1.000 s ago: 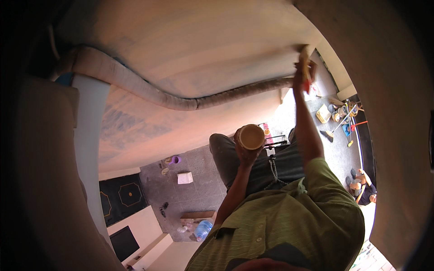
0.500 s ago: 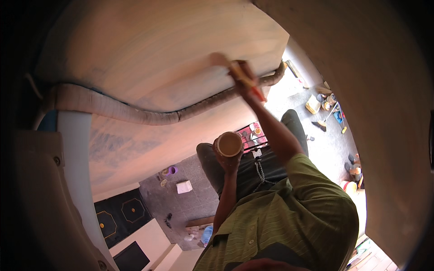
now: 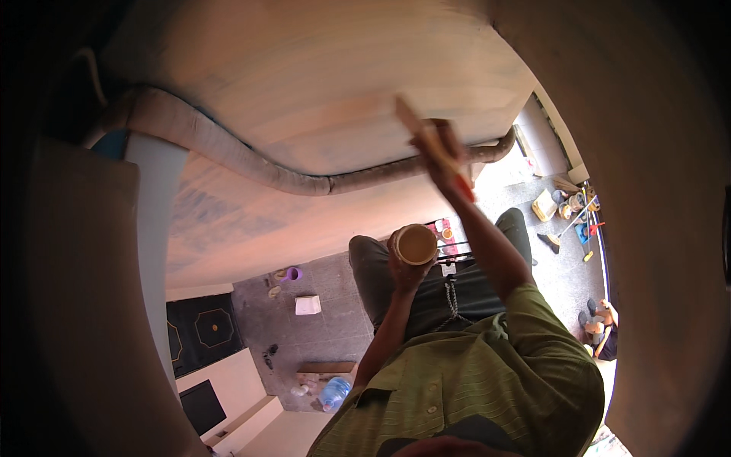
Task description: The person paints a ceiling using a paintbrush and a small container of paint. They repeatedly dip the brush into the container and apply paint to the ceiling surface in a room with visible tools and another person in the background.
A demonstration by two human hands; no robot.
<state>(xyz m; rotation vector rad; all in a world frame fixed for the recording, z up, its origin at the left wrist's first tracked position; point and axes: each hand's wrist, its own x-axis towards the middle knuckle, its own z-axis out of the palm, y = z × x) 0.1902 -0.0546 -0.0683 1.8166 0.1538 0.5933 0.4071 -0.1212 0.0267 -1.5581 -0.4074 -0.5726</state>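
My right hand (image 3: 440, 152), blurred, is closed on a paintbrush (image 3: 407, 114) with a wooden handle and a red part, raised over the patchy pinkish surface (image 3: 304, 68) just above the pipe. My left hand (image 3: 403, 273) holds a round container (image 3: 416, 244) of pale tan liquid in front of my dark trousers. A wrapped, curving pipe (image 3: 228, 156) runs along the surface behind my right hand. Whether the brush tip touches the surface is unclear.
Far below, a purple container (image 3: 295, 273), a white block (image 3: 308, 305) and a large blue bottle (image 3: 335, 392) sit on the tiled floor (image 3: 312, 335). At right are brooms (image 3: 548, 244), several buckets (image 3: 575, 204) and a seated person (image 3: 601, 331). A red tray (image 3: 445, 227) is below me.
Since one second ago my right hand with the brush has swept left along the surface, away from its right end. My left hand still holds the container. The view has shifted slightly.
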